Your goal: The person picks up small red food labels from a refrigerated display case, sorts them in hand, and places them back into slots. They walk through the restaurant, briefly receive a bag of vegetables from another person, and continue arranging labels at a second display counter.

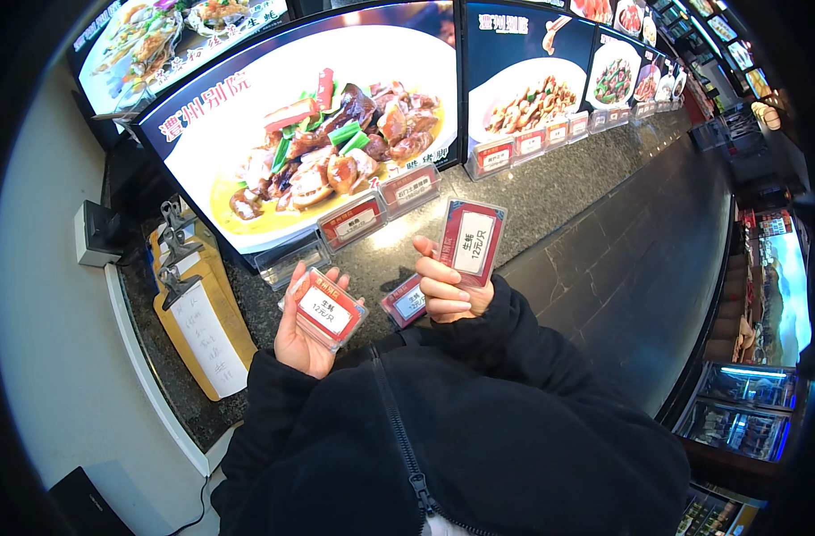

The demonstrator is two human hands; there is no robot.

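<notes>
My left hand (308, 335) holds a small stack of red price cards (327, 309) in clear plastic, lying across the palm with the thumb at their left edge. In my right hand (451, 288), the fingers are closed round the lower left side of another red price card (474, 242) in a clear sleeve, held upright. Between the hands, a further red card (405, 300) lies on the stone counter, partly hidden by my right hand. Beyond them, clear stands with red price cards (352, 220) line the foot of the screens, and an empty-looking clear holder (292, 258) stands nearest my left hand.
Lit screens (300, 154) with food pictures line the back of the speckled stone counter (515, 208). Clipboards (206, 335) with metal clips and handwritten paper lie at left, beside a white wall. Dark floor tiles (608, 268) and lit display cases (742, 415) are on the right.
</notes>
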